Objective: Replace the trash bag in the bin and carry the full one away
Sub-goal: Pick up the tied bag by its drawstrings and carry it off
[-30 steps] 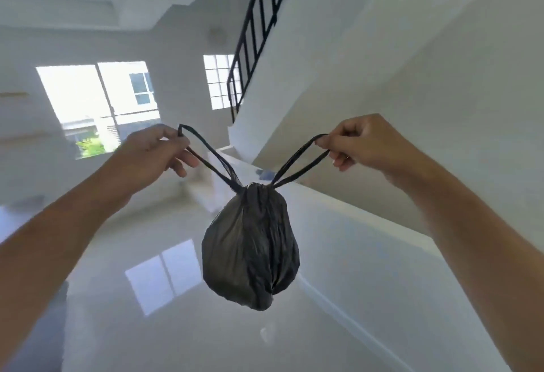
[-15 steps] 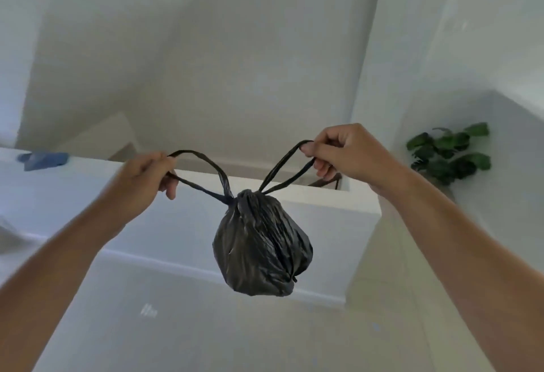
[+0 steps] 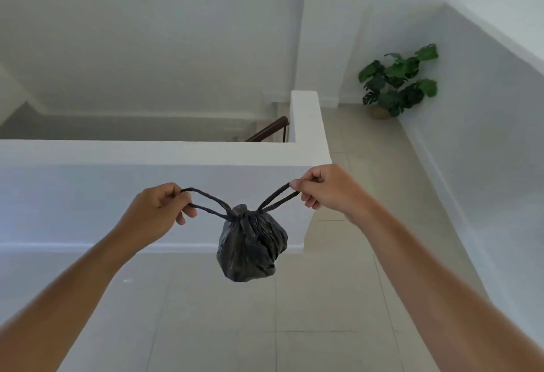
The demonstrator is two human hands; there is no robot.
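**Bag in transit, slung between two hands**

Bag position first: the full black trash bag (image 3: pixel 250 246) hangs clear of the tiled floor (image 3: pixel 323 307), cinched shut at the neck, suspended between both hands at roughly chest level in front of the person. It touches nothing but its own drawstring loops.

Left hand (image 3: pixel 156 212): fingers curled, pinching the left drawstring loop (image 3: pixel 206 202) between thumb and forefingers. Right hand (image 3: pixel 325 190): likewise curled, pinching the right drawstring loop (image 3: pixel 278 198). Both loops run taut from the neck outward and upward, so the load is shared — the bag sits below and between the hands, slightly nearer the right one. Its long axis hangs near vertical, tilted a little.

Surroundings: a white half-wall (image 3: pixel 164 152) stands directly ahead, with a stairwell and dark handrail (image 3: pixel 269 130) beyond it. A passage opens to the right of the wall's end, leading toward a potted plant (image 3: pixel 397 83) in the far corner. No bin is in view.

Assessment: the carrying-away step appears to be under way; whether the bin has a fresh liner cannot be told. The clear route lies right of the half-wall — the bag would need to swing past that corner without snagging. The grip on thin cords looks adequate for so small a load.
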